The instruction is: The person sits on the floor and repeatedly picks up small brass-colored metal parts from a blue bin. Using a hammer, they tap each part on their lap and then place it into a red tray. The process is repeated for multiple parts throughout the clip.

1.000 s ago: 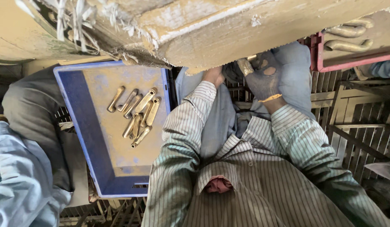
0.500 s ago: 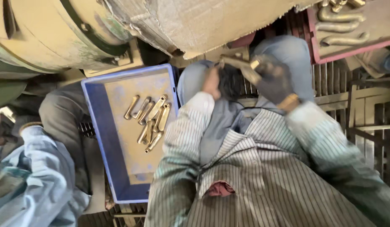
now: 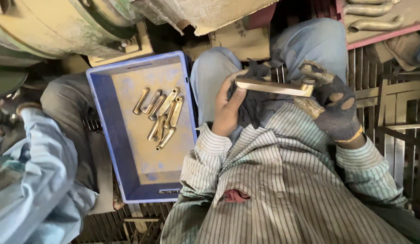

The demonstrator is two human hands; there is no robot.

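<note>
A long brass lever handle lies level across my lap, over my blue trousers. My bare left hand grips its left end together with a dark cloth bunched under the bar. My right hand, in a worn dark glove with holes, holds the handle's knuckled right end. My striped shirt fills the lower part of the view.
A blue plastic crate stands to my left with several brass handles lying in it. Another person in a light blue sleeve sits further left. A greenish machine is above, a red tray with grey castings top right, and a metal grate floor.
Both my hands have come down from under the machine to my lap. The brass handle is now held flat between them, with the cloth against it.
</note>
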